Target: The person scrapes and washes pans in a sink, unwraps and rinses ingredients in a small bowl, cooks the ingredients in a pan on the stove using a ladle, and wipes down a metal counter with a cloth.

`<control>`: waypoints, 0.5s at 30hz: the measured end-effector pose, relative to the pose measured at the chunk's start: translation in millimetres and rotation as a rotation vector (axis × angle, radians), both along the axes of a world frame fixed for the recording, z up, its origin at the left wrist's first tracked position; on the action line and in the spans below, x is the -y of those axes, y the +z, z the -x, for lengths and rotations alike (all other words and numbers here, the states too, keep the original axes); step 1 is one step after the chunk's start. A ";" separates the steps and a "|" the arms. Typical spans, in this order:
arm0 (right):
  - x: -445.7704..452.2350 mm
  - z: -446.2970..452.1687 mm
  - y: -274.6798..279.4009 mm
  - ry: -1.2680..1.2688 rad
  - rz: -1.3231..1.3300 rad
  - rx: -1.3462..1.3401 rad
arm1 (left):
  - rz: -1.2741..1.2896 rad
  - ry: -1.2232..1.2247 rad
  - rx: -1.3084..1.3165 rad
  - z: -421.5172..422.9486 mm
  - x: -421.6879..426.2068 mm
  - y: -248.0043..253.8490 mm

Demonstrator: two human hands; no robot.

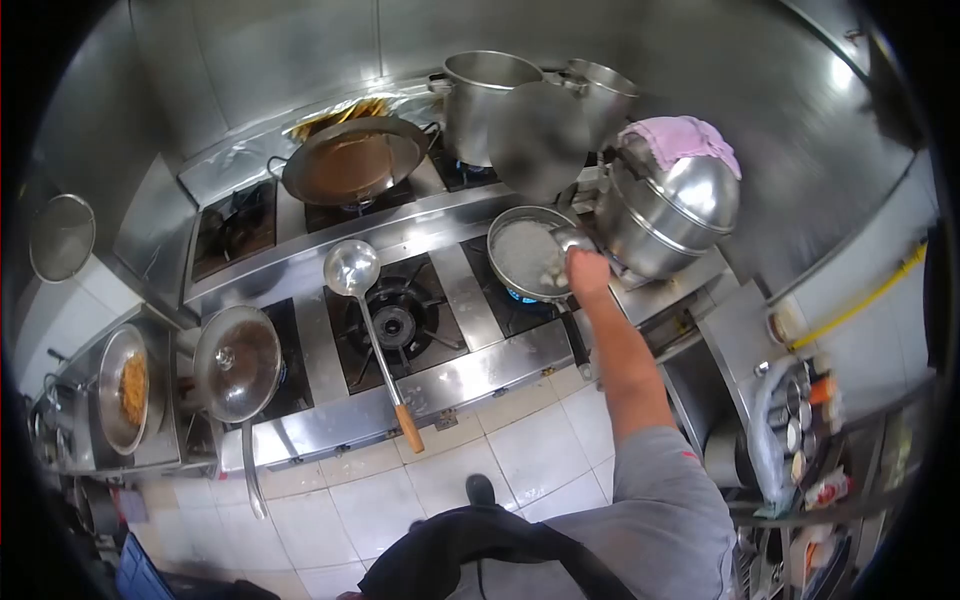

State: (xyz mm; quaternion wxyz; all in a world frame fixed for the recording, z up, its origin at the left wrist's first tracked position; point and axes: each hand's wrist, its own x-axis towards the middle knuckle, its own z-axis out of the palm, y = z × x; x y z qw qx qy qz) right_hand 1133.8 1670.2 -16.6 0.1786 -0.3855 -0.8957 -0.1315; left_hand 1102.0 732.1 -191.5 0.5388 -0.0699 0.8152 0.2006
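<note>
My right hand point(588, 270) reaches over the right front burner, its fingers closed on a small shiny metal bowl point(571, 238) tilted at the rim of a pan. That pan point(494, 262) holds cloudy whitish liquid point(525, 246), with pale lumps point(553, 274) by the hand. Blue flame point(520, 297) burns beneath it. My left hand is out of the frame. A long ladle point(352, 268) with a wooden handle lies across the middle front burner point(393, 325). Left of it, a lidded frying pan point(237, 363) sits with its handle toward me.
A large two-handled wok point(355, 160) with brown liquid and tall pots point(490, 70) occupy the back burners. To the right stands a domed steamer point(655, 215) with a pink cloth point(682, 140). A bowl of orange-brown food point(132, 388) is at far left. Several containers point(800, 410) line the right side.
</note>
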 end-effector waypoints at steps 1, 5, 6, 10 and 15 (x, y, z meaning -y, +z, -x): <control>-14.0 3.1 0.8 0.014 -0.045 0.042 | -0.074 -0.088 -0.087 -10.4 -15.2 1.7; -12.2 -5.2 42.2 0.066 -0.132 -0.346 | -0.406 -0.629 -0.608 -22.3 -60.1 5.4; -7.9 -13.7 37.8 0.138 -0.066 -0.536 | -0.418 -0.704 -0.678 -14.4 -75.6 -0.2; 127.8 -23.1 30.0 0.086 1.185 -1.332 | -0.351 -0.019 -0.586 -3.2 -204.8 83.4; 340.0 2.6 -79.8 0.086 2.232 -1.040 | -1.071 0.642 -0.061 -5.1 -292.3 142.5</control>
